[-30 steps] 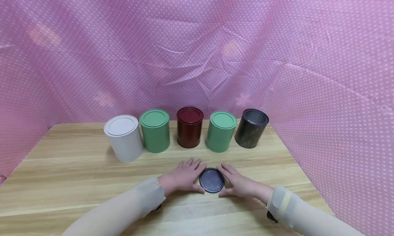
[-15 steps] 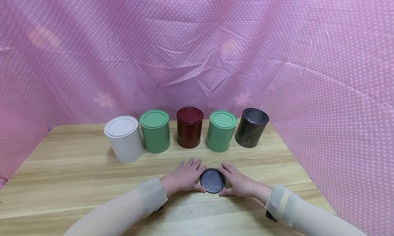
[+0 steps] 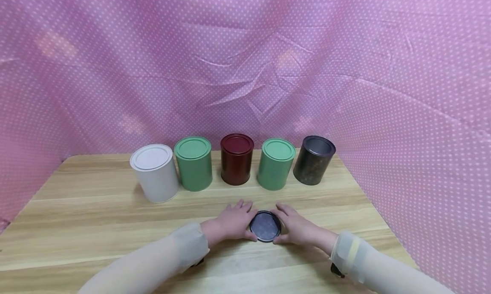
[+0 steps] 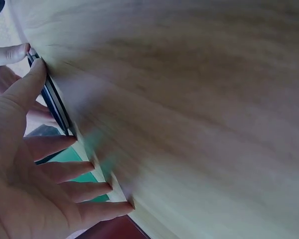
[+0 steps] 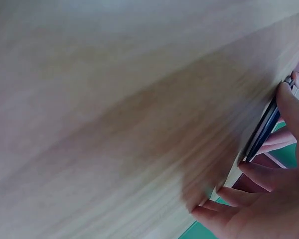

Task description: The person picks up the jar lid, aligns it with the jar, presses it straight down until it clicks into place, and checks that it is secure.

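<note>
A round black can lid (image 3: 265, 226) with a raised rim lies on the wooden table between both hands. My left hand (image 3: 232, 223) grips its left edge with thumb and index finger; the other fingers are spread beyond it, their tips at the table. On the opposite edge, my right hand (image 3: 298, 228) holds the lid with thumb and forefinger. Both wrist views show the lid edge-on, as a thin dark disc (image 4: 56, 102) close to the tabletop. Behind stands a dark can (image 3: 313, 164) whose top is uncovered, at the right end of a row.
Left of the dark can, the row holds a light green can (image 3: 274, 168), a dark red can (image 3: 235, 166), another green can (image 3: 194, 168) and a white can (image 3: 158, 181), all lidded. Pink dotted cloth (image 3: 245, 64) hangs behind and beside the table (image 3: 96, 226).
My left hand has shifted slightly right and its fingers have drawn in against the lid. The lid has moved barely, toward me; my right hand and the cans look the same.
</note>
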